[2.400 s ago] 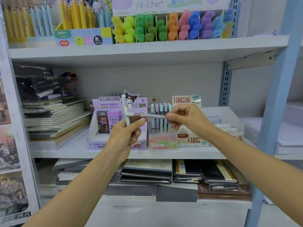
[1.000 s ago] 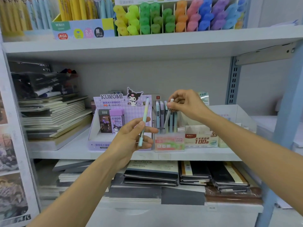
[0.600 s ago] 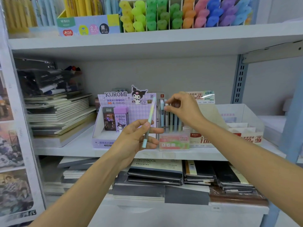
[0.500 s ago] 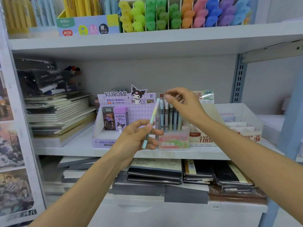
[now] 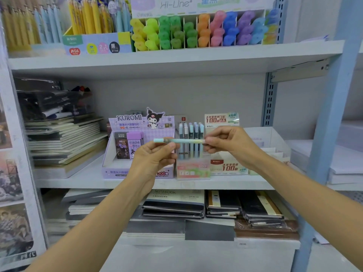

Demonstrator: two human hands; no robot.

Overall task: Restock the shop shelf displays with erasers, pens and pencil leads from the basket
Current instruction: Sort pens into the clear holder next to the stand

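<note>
A cardboard KUROMI display box (image 5: 141, 123) is printed in lilac checks with a black-and-white cartoon figure. In front of that box, a slim plastic pen (image 5: 182, 140) is shaded from mint green to pale yellow; above it, rounded highlighter caps (image 5: 196, 30) are ranged yellow, green, orange, pink, blue, purple.

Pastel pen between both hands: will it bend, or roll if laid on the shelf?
Likely stiff: the pen spans level between left hand and right hand without sagging. Probably light, pinched by fingertips. Its seemingly round barrel may roll.

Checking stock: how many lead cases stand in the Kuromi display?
2: a dark case at left, a purple case beside it; the left hand may hide more.
</note>
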